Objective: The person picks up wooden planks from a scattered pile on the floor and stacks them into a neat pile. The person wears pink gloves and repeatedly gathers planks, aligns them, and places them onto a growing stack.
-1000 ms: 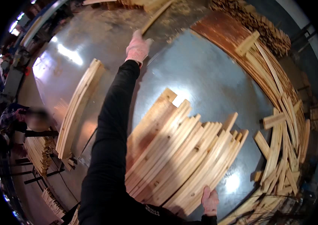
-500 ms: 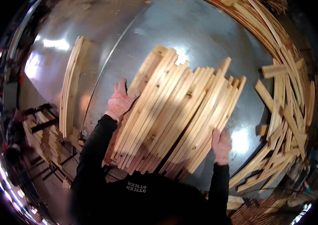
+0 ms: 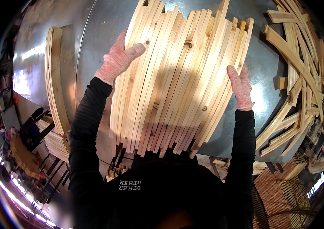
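A wide row of pale wooden strips (image 3: 169, 76) lies side by side on the metal table, their ends uneven and several showing dark knots. My left hand (image 3: 118, 57), in a pink-and-white knit glove, grips the row's left side, its thumb over the top and its other fingers down along the outer edge. Across from it, my gloved right hand (image 3: 240, 86) holds the right edge, thumb on top and fingers partly hidden behind the outermost strip. The strips' near ends reach almost to my body.
The grey metal table (image 3: 104, 23) has a seam left of the row. Farther left stands a narrow stack of boards (image 3: 54, 76). Loose, crisscrossed wood offcuts (image 3: 295, 72) pile along the right side. Stacked slats (image 3: 280, 187) lie low at right, below table level.
The row has turned from a rightward slant to nearly straight, and the dark gap among its strips has narrowed. Both hands now sit higher in view, the left one closed in from a spread pose.
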Demonstrator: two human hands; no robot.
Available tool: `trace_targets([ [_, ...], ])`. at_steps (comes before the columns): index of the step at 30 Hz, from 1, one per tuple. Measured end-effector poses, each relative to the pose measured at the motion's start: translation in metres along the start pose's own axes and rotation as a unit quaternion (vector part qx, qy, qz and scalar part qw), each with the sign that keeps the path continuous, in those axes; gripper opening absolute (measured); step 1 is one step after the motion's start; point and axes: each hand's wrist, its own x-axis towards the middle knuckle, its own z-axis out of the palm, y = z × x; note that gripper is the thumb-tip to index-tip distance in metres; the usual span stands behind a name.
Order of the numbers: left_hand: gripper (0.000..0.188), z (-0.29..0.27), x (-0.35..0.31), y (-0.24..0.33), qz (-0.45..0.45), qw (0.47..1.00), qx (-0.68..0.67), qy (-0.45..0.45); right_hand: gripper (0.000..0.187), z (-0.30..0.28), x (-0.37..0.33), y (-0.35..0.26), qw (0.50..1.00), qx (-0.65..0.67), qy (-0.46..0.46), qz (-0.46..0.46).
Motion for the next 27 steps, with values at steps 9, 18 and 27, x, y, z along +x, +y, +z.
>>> trace_targets([
  [9, 0.047, -0.034, -0.023, 0.027, -0.104, 0.944, -0.310, -0.032, 0.044, -0.010, -0.016, -0.009, 0.900, 0.415, -0.068, 0.114],
  [18, 0.070, -0.275, 0.024, 0.156, 0.261, 0.772, -0.554, -0.171, 0.070, -0.102, 0.024, -0.280, 0.896, 0.196, 0.143, -0.372],
  [27, 0.056, -0.155, -0.053, 0.137, -0.006, 0.730, -0.681, 0.060, 0.072, -0.038, -0.021, -0.229, 0.793, 0.547, -0.245, -0.109],
])
